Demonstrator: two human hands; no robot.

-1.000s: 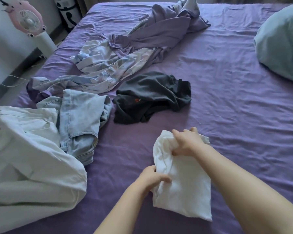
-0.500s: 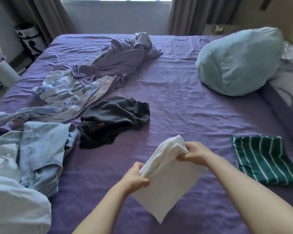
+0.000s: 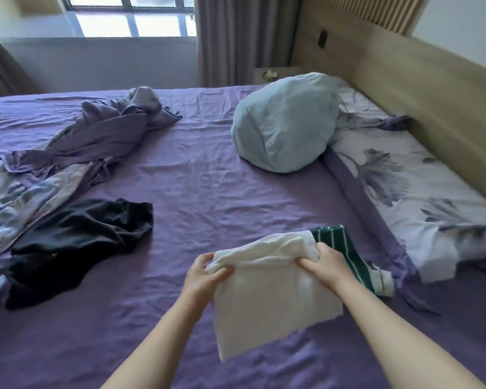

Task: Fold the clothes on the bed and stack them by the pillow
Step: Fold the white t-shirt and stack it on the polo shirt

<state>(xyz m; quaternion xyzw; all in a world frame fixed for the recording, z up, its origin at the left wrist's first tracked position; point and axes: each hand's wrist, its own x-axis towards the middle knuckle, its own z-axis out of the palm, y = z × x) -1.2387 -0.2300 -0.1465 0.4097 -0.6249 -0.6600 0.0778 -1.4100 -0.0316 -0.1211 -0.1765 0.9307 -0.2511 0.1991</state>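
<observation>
Both hands, left hand (image 3: 205,273) and right hand (image 3: 324,263), pinch the folded white garment (image 3: 272,293) by its top corners, holding it flat above the bed (image 3: 208,175), apparently to lay it on the green striped piece (image 3: 345,248)

The wide bed (image 3: 208,175) in a wrinkled purple sheet carries a crumpled black garment (image 3: 79,242), a tangled lilac-and-pale-blue fabric heap (image 3: 76,153), a plump pale-blue pillow (image 3: 281,122) and a folded green white-striped cloth (image 3: 340,245).

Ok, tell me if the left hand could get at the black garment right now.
Probably not yet: the left hand is gripping the folded white cloth. The bedsheet between it and the black garment lies bare, though.
</observation>
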